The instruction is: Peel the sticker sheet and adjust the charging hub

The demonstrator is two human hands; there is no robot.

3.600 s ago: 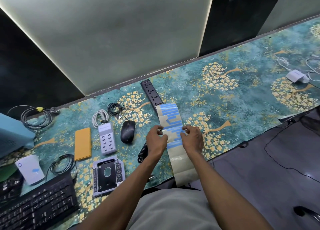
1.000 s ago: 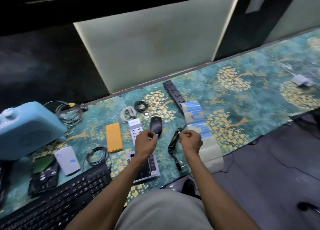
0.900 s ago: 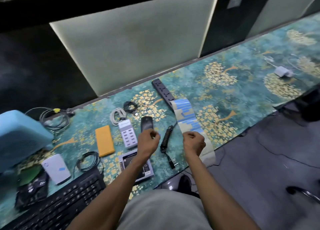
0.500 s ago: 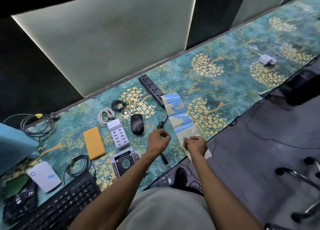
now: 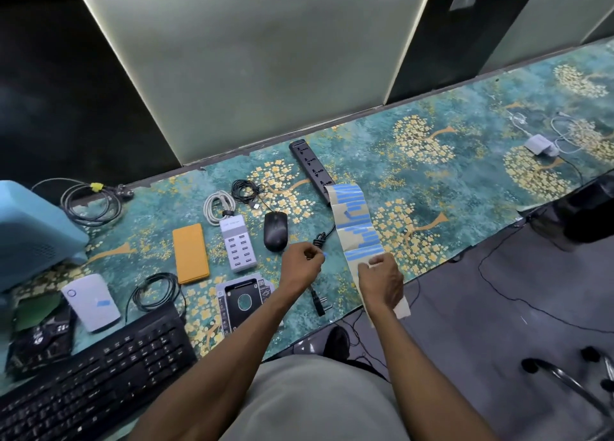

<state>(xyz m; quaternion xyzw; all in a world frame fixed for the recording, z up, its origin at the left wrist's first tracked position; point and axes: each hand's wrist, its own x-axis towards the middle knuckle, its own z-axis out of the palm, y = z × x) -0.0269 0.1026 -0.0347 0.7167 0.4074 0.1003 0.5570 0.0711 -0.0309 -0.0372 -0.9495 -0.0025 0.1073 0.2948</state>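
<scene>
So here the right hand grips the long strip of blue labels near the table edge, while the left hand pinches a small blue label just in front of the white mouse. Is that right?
One detail is wrong: the mouse is black, not white, as the head view shows. The rest holds: the right hand grips the strip of blue labels near the table edge, and the left hand pinches a small blue label just in front of that mouse.

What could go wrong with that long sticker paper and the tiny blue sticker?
The small blue sticker pinched in the left hand might fold and stick to the fingers. The backing strip, gripped by the right hand, hangs over the table edge and could slide off if released.
</scene>
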